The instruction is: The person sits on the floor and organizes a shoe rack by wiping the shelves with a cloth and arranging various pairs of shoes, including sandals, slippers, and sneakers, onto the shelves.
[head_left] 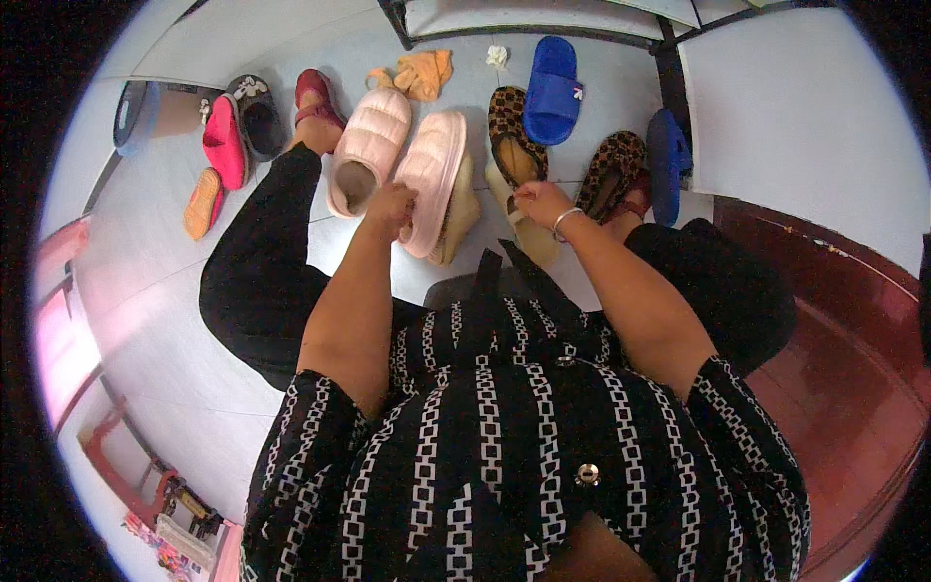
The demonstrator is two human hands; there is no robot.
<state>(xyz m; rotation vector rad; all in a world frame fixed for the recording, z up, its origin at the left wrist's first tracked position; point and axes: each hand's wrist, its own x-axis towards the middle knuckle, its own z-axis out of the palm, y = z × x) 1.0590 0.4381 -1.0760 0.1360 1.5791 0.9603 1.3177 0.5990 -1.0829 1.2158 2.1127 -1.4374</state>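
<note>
In the head view, our left hand (391,206) has its fingers closed on the heel end of a pink padded slipper (432,173) on the floor (194,320). We judge it light, soft and squashy, best pinched at the rim. Our right hand (539,201) has its fingers closed on the heel of a leopard-print shoe (511,145), probably flexible, just beyond them.

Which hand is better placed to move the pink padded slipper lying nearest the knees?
Left. The left hand already rests on the heel end of that pink padded slipper. The right hand is at the leopard-print shoe, further off.
</note>
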